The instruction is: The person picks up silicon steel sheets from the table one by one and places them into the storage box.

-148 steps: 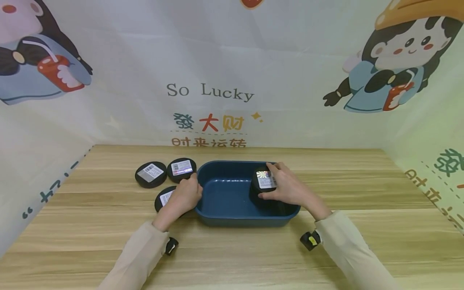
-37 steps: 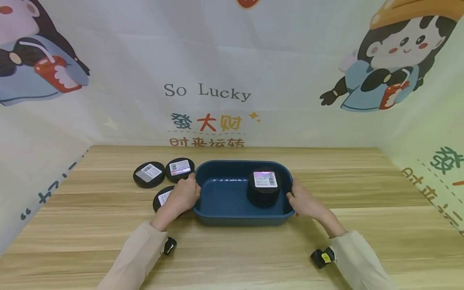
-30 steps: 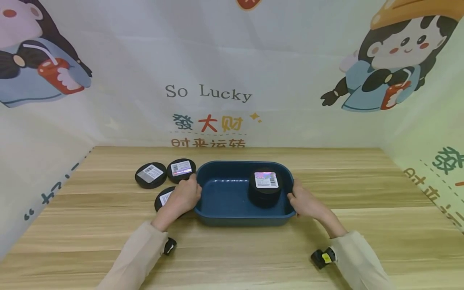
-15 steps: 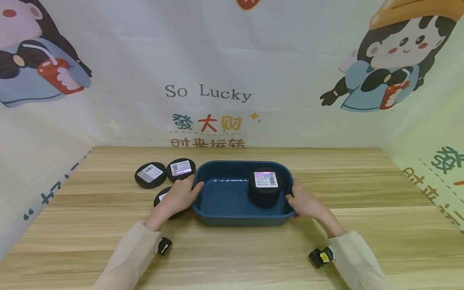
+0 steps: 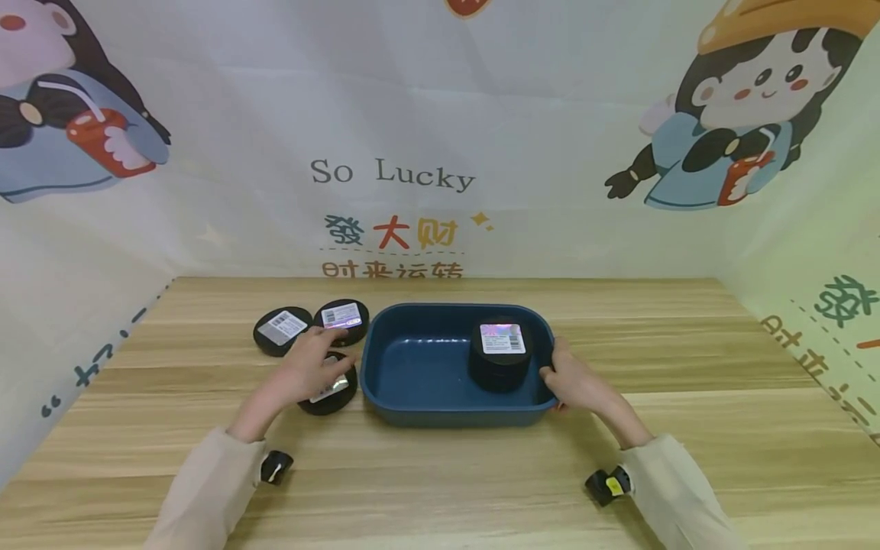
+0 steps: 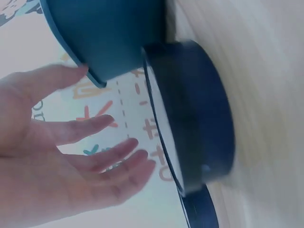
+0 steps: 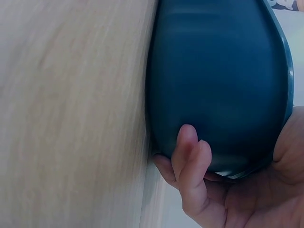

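Observation:
In the head view a dark blue oblong basin (image 5: 422,378) stands on the table, holding a black round tub (image 5: 500,370) with a white label at its right end. The tub looks like two stacked. My right hand (image 5: 574,380) grips the basin's right end, thumb over the rim and fingers against the outer wall, as the right wrist view shows. My left hand (image 5: 309,368) hovers with spread fingers over a near black tub (image 5: 328,393). The left wrist view shows that tub's side (image 6: 190,114) apart from the fingers.
Two more labelled black tubs, one at the far left (image 5: 282,332) and one beside it (image 5: 347,317), sit left of the basin. A printed cloth (image 5: 550,153) hangs behind the wooden table (image 5: 440,489).
My right hand has let go of the tub inside the basin and taken the basin's right end. My left hand has released the left rim and moved left over the near tub.

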Demonstrator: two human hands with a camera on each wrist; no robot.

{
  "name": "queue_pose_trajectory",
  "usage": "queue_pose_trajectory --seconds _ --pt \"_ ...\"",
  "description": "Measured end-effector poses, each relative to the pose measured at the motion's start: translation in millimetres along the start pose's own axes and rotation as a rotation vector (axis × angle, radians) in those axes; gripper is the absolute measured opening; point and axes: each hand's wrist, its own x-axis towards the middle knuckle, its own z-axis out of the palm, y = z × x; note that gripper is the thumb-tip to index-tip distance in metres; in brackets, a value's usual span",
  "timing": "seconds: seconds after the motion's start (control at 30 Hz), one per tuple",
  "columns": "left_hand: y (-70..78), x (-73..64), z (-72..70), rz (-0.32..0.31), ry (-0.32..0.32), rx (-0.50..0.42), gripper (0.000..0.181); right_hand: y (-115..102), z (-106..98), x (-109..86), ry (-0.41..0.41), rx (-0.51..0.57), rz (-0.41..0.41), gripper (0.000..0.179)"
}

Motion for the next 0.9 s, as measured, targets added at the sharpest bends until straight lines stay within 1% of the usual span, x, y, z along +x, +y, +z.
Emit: queue_pose_trajectory --seconds 0.2,0.3,0.5,0.77,0.9 --pt "-4.7 -3.8 -1.8 -0.129 -0.142 0.039 0.071 0.5 -0.9 0.1 -0.002 -0.003 0.003 0.030" --pt "-5.9 -5.0 0.4 -0.172 -0.190 0.071 0.080 0.5 -1.3 0.1 -0.007 -0.006 0.001 0.030" --pt "-7.7 -8.4 6.8 -0.178 -0.219 0.124 0.088 0.6 -1.3 0.1 -0.003 -0.010 -0.002 0.028" --pt "-9.7 -8.6 10.8 -0.196 -0.229 0.107 0.094 2.3 0.8 1.7 0.007 0.000 0.007 0.024" --pt "-10.0 -8.6 11.0 -0.191 -0.240 0.117 0.097 2.6 1.2 1.3 0.012 -0.002 0.006 0.023"
